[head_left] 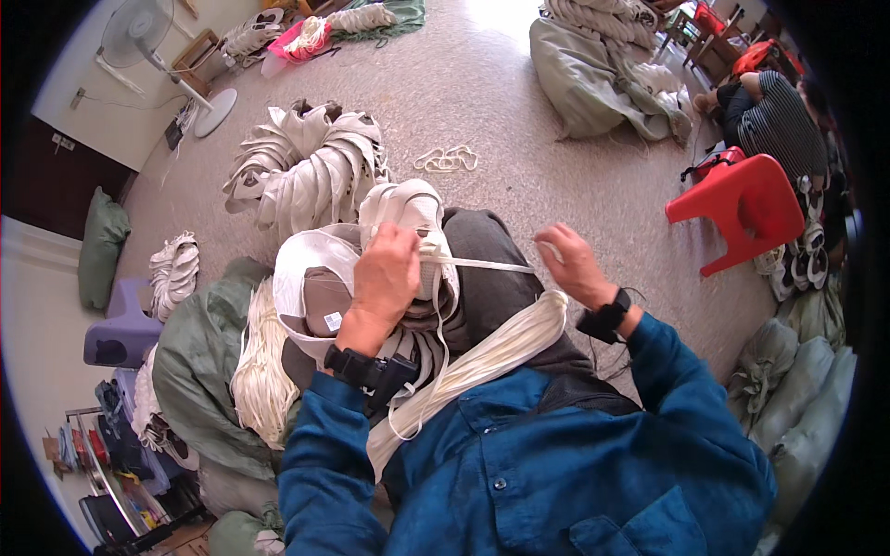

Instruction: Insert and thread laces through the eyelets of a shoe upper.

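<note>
The white shoe upper sits on your lap, right in the middle of the view, with a flat white lace running from it toward 3 o'clock. Your left hand is curled tight on the shoe and pinches the lace where it leaves the shoe. Your right hand has its fingers bent around the far end of the lace, but you cannot see if they pinch it hard. I think it works best if you keep the lace flat and pulled straight, so it does not twist. Hold the shoe firm so it does not slide off your knee. A thick bundle of laces lies across your lap at 5 o'clock; keep it from tangling. Farther off at 11 o'clock is a pile of white uppers, and at 2 o'clock a red stool.
</note>
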Action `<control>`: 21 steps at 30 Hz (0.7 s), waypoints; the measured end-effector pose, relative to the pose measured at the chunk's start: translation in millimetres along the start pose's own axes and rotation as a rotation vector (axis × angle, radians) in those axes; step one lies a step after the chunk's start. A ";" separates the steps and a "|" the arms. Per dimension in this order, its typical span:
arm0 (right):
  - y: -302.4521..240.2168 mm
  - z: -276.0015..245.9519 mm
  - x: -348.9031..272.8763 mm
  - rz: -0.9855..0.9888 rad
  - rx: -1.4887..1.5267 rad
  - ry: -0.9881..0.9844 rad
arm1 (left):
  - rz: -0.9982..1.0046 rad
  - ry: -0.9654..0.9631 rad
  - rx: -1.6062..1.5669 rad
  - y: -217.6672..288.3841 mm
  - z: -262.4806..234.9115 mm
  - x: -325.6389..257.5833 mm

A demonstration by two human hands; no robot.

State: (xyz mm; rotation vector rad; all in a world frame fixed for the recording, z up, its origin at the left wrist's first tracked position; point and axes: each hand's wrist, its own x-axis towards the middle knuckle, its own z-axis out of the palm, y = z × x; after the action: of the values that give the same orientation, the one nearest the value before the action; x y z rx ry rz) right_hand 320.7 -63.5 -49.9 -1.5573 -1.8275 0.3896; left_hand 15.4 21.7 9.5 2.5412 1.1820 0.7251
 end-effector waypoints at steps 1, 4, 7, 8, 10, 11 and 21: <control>-21.9 3.2 15.3 -0.102 0.017 0.027 | -0.133 0.045 -0.089 4.6 -6.7 2.7; -54.1 26.8 39.1 -0.285 0.054 0.034 | -0.255 0.133 -0.194 2.6 -4.8 0.7; -69.3 50.6 48.7 -0.371 0.014 -0.005 | -0.169 0.147 -0.224 3.8 -1.6 -0.5; -72.4 55.9 51.2 -0.367 0.015 -0.004 | -0.168 0.144 -0.225 2.9 -4.7 -0.9; -74.8 64.4 56.0 -0.338 0.031 -0.077 | -0.128 -0.080 -0.228 -2.5 -13.6 -3.2; -73.0 67.0 57.2 -0.329 0.069 -0.060 | -0.126 -0.082 -0.229 -3.9 -14.6 -2.9; -67.4 31.3 47.8 -0.264 0.362 -0.221 | -0.351 -0.150 -0.221 -8.7 -12.1 0.6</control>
State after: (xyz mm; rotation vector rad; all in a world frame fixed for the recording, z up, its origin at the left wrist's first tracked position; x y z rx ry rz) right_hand 247.9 -27.4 -15.2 -1.0468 -1.9654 0.7439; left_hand 3.6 27.9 16.3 2.0944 1.3630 0.5363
